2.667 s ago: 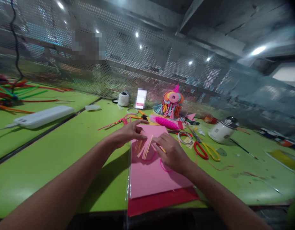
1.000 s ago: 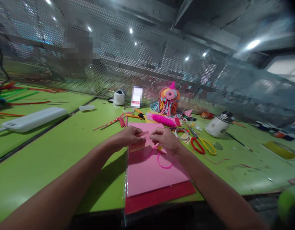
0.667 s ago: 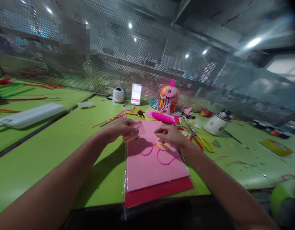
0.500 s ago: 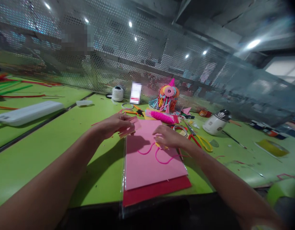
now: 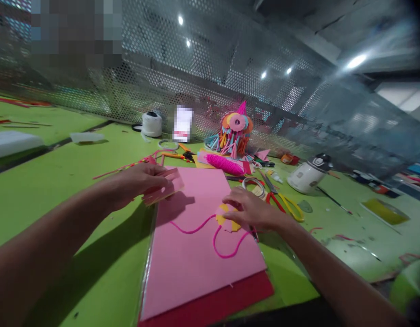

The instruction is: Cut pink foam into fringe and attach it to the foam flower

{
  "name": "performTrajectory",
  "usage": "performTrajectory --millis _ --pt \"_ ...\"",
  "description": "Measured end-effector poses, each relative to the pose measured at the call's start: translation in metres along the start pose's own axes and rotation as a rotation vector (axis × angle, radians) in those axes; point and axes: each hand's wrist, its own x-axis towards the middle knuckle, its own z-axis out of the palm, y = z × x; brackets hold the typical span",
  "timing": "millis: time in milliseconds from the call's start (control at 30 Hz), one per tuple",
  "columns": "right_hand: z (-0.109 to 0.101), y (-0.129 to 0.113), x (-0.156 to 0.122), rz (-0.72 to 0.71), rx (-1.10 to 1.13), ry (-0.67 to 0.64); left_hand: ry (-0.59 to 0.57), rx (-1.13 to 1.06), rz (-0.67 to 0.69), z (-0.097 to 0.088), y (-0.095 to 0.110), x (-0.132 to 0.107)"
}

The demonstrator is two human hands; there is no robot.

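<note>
My left hand pinches a small piece of pink paper over the upper left edge of a pink sheet. On that sheet rests a yellow scalloped paper piece with a magenta cord curving out from it on both sides. The fingers of my right hand are bent over the yellow piece, its fingertips at the paper; whether they grip it is hidden. A red sheet shows below the pink one.
Behind the sheet lie a bundle of magenta yarn and orange-handled pliers. A tasselled paper craft stands further back. To the right are yellow-handled scissors, a tape roll and a white pot.
The view has shifted, so the sheet appears lower and nearer. My left hand has moved left with the pink paper. My right hand has lifted slightly, and more of the yellow piece shows.
</note>
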Motion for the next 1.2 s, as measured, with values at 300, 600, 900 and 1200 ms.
performTrajectory --millis 300,600,900,1200 --pt "-0.003 -0.002 -0.018 0.267 0.771 -0.044 0.021 -0.16 -0.095 -0.005 -0.007 0.007" --pt "-0.004 -0.004 -0.019 0.225 0.703 -0.104 -0.063 -0.15 -0.028 -0.001 -0.003 0.003" --pt "-0.011 -0.004 -0.028 0.188 0.143 0.001 -0.21 -0.119 0.079 0.03 0.007 -0.004" --pt "0.015 -0.011 0.027 0.394 0.069 0.042 -0.131 -0.061 0.154 0.025 0.015 -0.012"
